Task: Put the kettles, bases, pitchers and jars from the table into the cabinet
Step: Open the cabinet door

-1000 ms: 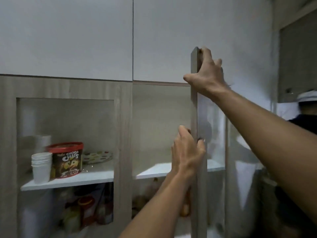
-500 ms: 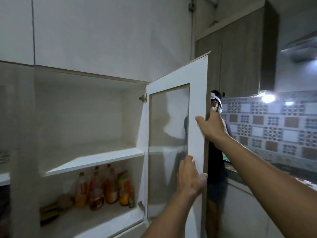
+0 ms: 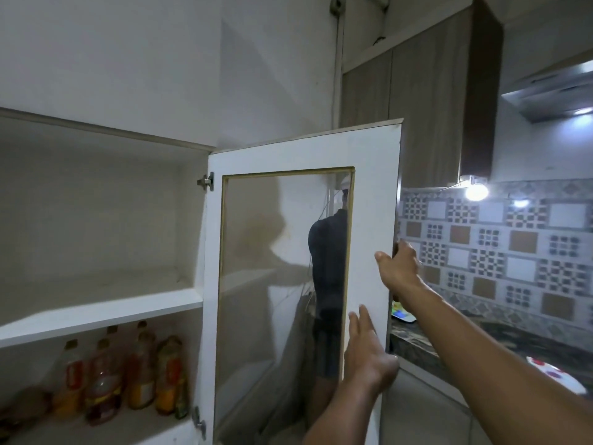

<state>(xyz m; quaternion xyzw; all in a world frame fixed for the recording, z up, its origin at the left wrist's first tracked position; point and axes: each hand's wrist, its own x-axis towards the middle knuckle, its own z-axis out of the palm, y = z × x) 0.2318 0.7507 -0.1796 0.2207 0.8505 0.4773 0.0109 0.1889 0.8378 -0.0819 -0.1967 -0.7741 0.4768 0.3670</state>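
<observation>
The wall cabinet [image 3: 106, 200] stands open, its white glass-paned door [image 3: 372, 200] swung far out to the right. My right hand [image 3: 399, 268] grips the door's free edge at mid height, thumb on the inner face. My left hand [image 3: 367, 351] lies flat against the inner frame lower down, fingers spread. The upper shelf [image 3: 96, 313] holds nothing. No kettles, bases, pitchers or jars from the table are in view.
Several bottles [image 3: 128, 374] stand on the cabinet's lower shelf. A person in dark clothes [image 3: 327, 268] shows through the glass pane. To the right run a dark counter [image 3: 481, 345], a patterned tile wall [image 3: 513, 239], and a range hood [image 3: 558, 88].
The door has swung from nearly edge-on to wide open. My right hand slid down its edge from the top corner. My view turned right, off the left compartment.
</observation>
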